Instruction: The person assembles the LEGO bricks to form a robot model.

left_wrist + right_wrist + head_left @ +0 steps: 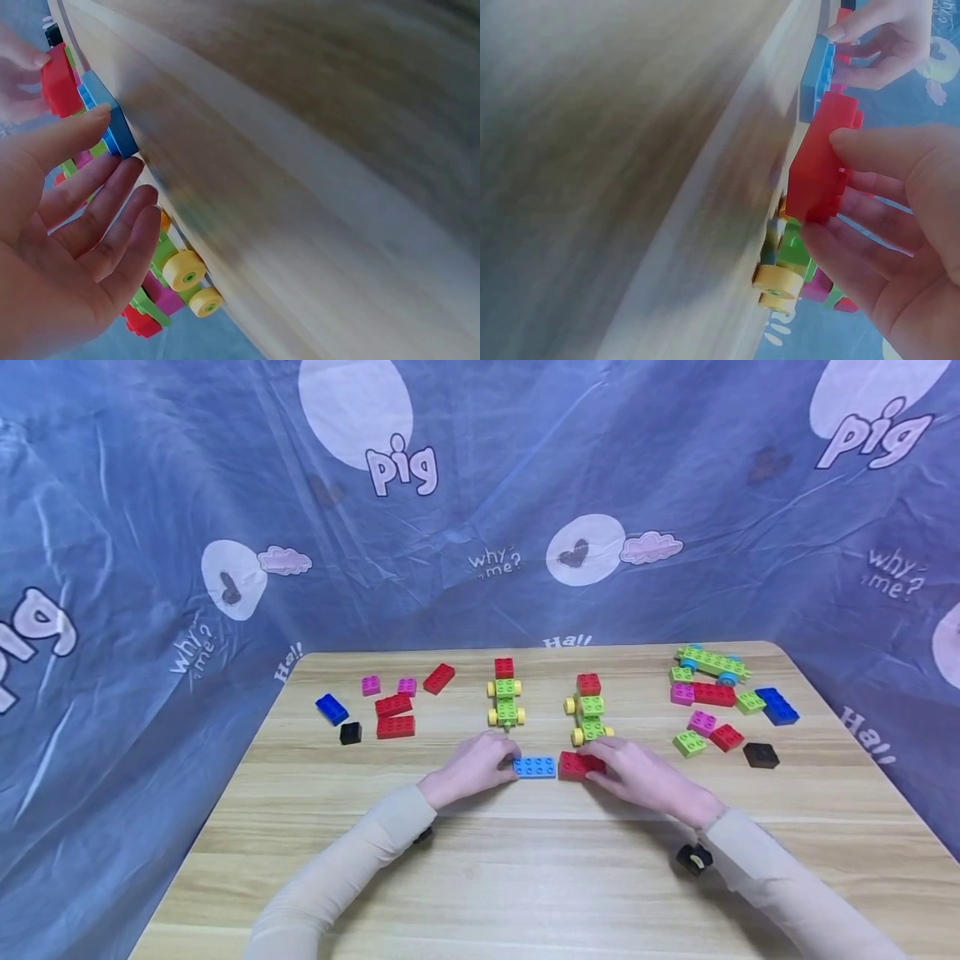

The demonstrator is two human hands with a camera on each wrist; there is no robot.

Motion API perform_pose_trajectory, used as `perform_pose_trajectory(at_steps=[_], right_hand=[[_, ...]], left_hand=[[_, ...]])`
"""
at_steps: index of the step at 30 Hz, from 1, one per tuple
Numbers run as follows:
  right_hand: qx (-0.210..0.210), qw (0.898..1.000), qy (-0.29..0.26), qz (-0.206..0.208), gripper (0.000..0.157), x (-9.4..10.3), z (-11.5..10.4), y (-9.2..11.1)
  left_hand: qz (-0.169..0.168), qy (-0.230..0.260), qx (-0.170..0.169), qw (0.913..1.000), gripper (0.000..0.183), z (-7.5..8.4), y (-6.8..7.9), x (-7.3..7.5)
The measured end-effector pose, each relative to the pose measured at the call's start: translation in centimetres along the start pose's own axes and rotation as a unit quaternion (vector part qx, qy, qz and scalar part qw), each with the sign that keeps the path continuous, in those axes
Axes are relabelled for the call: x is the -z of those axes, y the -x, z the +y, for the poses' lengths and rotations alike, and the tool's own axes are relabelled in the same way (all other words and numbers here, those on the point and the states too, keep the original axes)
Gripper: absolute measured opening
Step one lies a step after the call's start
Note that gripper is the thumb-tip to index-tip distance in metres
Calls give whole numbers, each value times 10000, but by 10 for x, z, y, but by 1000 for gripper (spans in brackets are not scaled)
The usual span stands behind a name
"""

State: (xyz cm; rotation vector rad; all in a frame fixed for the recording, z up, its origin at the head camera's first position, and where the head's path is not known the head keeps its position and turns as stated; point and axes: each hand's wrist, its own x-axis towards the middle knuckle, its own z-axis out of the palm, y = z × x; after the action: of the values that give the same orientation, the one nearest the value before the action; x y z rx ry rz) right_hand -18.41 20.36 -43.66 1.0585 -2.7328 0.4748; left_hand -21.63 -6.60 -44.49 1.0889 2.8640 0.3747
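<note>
My left hand (474, 766) pinches the left end of a light blue building brick (536, 767), thumb on the near side and fingertips at the far side. To its right, my right hand (641, 774) grips a longer-than-wide red brick (572, 766) between thumb and fingers. The two bricks lie nearly end to end, a narrow gap between them in the head view. In the right wrist view the red brick (821, 161) looks taller than the blue brick (817, 79). Fingers cover part of the red brick's right end.
Behind the hands stand two green toy cars with yellow wheels, a left car (507, 703) and a right car (591, 720), each with a red brick at its far end. Loose red bricks (395, 727) and others lie left. A blue-wheeled green base (711, 662) and several bricks lie right.
</note>
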Motion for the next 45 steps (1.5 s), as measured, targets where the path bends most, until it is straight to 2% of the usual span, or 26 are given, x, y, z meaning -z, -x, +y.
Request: perform_pose_trajectory(at_steps=[34, 45], right_hand=[[371, 9991, -169, 60, 32, -10, -3, -16], [295, 9993, -172, -166, 34, -9, -5, -19]], left_hand=[[91, -99, -105, 9999, 24, 3, -6, 0], [145, -153, -135, 9997, 24, 2, -6, -1]])
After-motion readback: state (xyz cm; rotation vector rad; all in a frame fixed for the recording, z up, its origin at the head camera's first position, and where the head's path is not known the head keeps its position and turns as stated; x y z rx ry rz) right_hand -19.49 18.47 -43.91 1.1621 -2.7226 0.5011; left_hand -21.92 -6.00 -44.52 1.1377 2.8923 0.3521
